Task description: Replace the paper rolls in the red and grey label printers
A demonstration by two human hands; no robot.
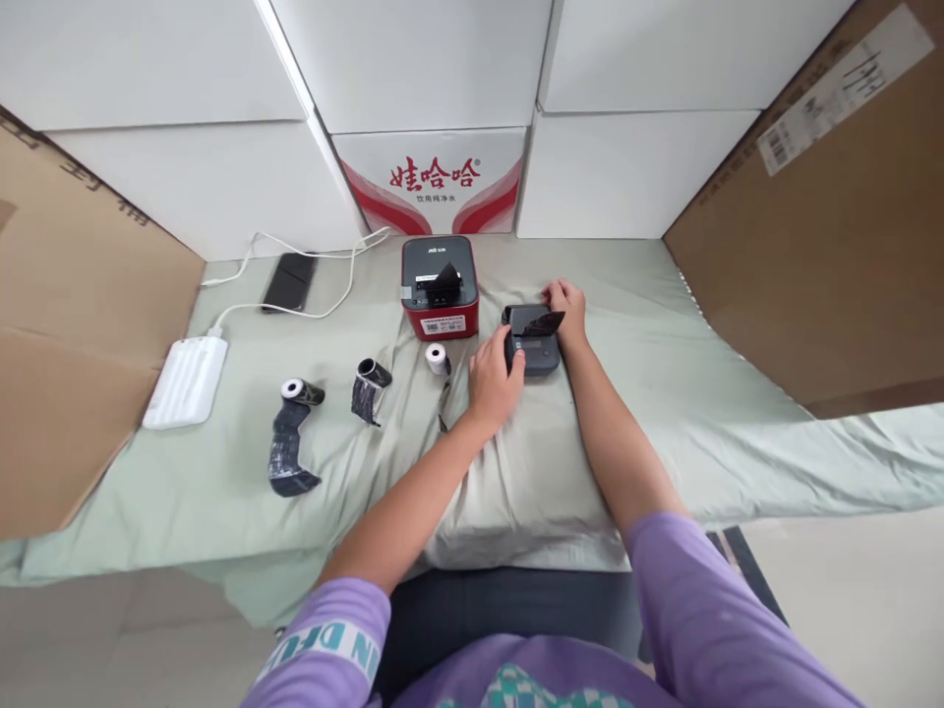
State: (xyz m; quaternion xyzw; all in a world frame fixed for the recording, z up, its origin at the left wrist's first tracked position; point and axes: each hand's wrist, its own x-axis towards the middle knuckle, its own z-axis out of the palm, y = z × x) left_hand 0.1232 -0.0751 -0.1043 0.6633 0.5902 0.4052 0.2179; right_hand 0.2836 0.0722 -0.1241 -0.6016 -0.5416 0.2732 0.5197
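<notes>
A small dark grey portable printer [542, 358] lies on the cloth-covered surface, with a strip of black paper [542, 324] sticking up from its top. My left hand [494, 379] grips its left side, thumb on the near top edge. Around its far right corner, my right hand [569, 305] is curled, its fingertips partly hidden. Left of it stands a red and black printer [441, 285], also with dark paper poking out of the top. A white paper roll [437, 358] with a dark trailing strip lies just in front of that printer.
Two more rolls, a dark printed paper roll [375, 372] and a longer unrolled one [295, 442], lie to the left. Farther left are a black phone [290, 282], a white power bank [186, 383] and a white cable [295, 311]. Cardboard boxes [833, 246] flank both sides; white boxes [435, 64] line the back.
</notes>
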